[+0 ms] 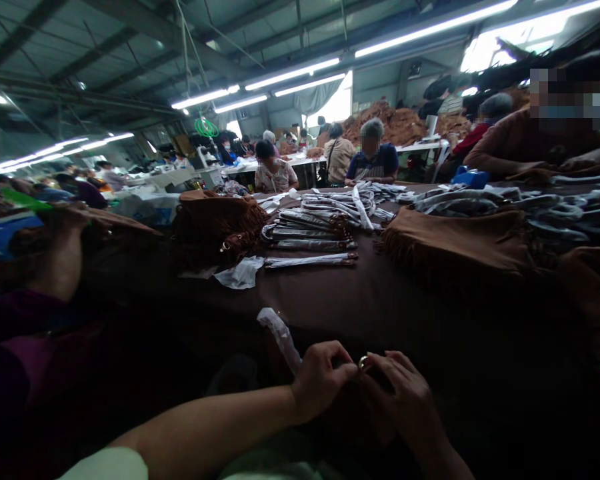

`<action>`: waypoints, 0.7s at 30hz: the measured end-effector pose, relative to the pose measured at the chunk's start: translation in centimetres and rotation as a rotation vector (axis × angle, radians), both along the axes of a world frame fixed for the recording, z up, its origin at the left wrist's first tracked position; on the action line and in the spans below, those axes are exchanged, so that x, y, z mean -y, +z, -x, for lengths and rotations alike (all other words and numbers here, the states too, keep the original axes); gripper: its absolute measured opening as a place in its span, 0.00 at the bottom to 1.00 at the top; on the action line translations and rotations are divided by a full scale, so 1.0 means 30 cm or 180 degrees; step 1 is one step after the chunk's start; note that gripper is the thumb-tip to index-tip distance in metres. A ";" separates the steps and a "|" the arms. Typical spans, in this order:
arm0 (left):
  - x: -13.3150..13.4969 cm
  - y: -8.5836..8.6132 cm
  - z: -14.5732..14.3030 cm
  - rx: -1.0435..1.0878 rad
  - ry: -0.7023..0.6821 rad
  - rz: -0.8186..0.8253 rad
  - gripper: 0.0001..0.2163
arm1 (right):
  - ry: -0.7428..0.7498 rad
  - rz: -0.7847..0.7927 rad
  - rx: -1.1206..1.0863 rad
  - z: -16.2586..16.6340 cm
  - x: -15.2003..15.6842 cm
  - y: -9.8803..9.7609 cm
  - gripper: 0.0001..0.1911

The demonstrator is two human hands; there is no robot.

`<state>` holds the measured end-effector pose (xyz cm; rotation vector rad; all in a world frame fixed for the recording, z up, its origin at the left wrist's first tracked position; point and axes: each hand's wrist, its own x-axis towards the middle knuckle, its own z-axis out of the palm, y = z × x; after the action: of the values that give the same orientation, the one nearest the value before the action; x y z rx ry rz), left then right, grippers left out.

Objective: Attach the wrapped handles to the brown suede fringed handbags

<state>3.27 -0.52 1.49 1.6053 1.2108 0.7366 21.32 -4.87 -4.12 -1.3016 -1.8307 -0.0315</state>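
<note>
Both my hands meet low at the front of a dark brown table (380, 313). My left hand (320, 380) is closed around a strap wrapped in clear plastic (280, 337), which sticks up to the left. My right hand (405, 400) has its fingers curled together against the left hand. Between the fingertips of both hands sits a small metal ring (363, 362). What the ring hangs on is too dark to make out.
A pile of plastic-wrapped straps (320, 223) lies mid-table beside a brown fringed bag (217, 223) and brown fringed fabric (455, 247). A co-worker's arm (63, 257) rises at left. Another person (545, 140) sits at right; several more work at far tables.
</note>
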 end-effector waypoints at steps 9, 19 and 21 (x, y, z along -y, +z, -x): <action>-0.012 -0.032 -0.042 0.1124 0.0471 0.1244 0.08 | -0.0144 0.0103 0.0076 0.000 0.010 -0.020 0.15; -0.096 0.038 -0.015 -0.0403 -0.1003 0.0771 0.11 | -0.0293 -0.0065 -0.0217 0.016 0.003 -0.027 0.15; -0.117 0.090 0.003 -0.1177 -0.1591 0.0520 0.13 | -0.0276 -0.0015 -0.0201 0.030 0.003 -0.016 0.16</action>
<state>3.17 3.00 4.20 1.8504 1.0207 0.0222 20.42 -4.98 -4.59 -1.3631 -1.7196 -0.0412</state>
